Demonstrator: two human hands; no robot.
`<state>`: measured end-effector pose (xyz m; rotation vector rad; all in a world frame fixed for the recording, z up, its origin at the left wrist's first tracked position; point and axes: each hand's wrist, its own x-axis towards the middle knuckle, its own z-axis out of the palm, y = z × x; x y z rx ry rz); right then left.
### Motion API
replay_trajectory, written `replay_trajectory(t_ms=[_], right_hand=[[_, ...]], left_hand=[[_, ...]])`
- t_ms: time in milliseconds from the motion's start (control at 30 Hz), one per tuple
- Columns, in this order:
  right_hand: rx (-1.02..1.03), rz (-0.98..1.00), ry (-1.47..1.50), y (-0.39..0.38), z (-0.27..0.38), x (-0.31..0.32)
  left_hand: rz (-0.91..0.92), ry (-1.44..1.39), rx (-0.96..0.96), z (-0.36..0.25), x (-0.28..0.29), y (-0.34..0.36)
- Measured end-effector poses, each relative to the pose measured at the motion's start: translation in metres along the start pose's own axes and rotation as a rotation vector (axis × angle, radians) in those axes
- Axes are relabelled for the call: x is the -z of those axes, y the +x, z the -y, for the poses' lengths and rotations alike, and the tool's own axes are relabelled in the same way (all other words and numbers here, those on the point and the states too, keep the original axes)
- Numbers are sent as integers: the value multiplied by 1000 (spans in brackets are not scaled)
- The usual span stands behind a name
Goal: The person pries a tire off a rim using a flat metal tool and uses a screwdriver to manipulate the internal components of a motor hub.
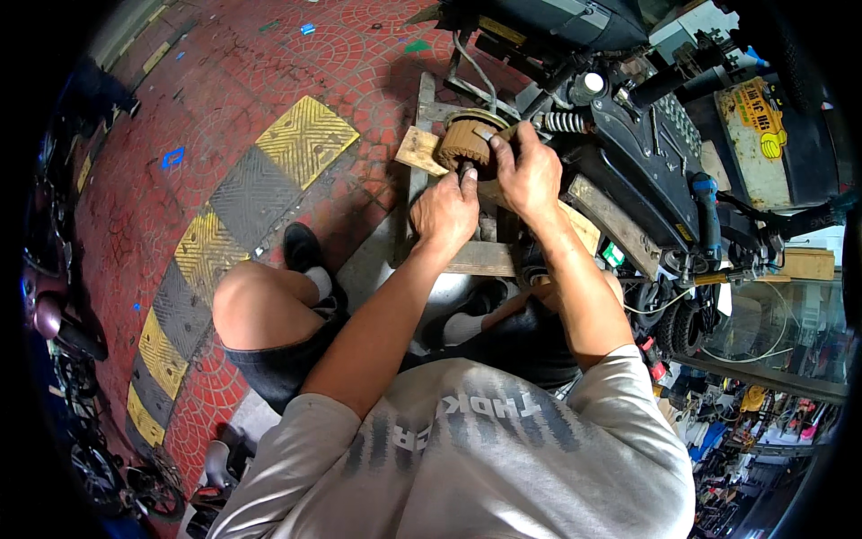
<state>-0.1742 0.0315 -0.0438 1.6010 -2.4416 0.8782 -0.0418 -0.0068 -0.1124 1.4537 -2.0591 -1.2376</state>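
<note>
A round, rust-brown part with a toothed rim, which looks like a hub motor stator (pixel 465 144), rests on a low wooden frame (pixel 480 259) in front of me. My left hand (pixel 444 211) is closed at its near side, thumb and fingers around the dark shaft (pixel 465 169) below it. My right hand (pixel 532 175) is closed at the part's right side, its thumb pressed near a small pale patch on the rim. What lies between the right fingers is hidden. A grey cable (pixel 476 67) rises behind the stator.
A wooden block (pixel 420 150) juts out left of the stator. To the right lies a black vehicle frame with a white coil spring (pixel 566 122) and a blue power tool (pixel 708 216). A yellow-black speed bump (pixel 251 189) crosses the red paving. Cluttered shelves (pixel 763 413) stand at lower right.
</note>
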Motion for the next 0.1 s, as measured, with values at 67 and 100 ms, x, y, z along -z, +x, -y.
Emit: replay_trajectory(t_ms=[67,100], right_hand=[[2,-15,0,-1,-2,-5],[-15,12,-48,2,-2,-6]], left_hand=[[-4,10,5,-1,0,-2],[-8,8,6,-1,1,-1]])
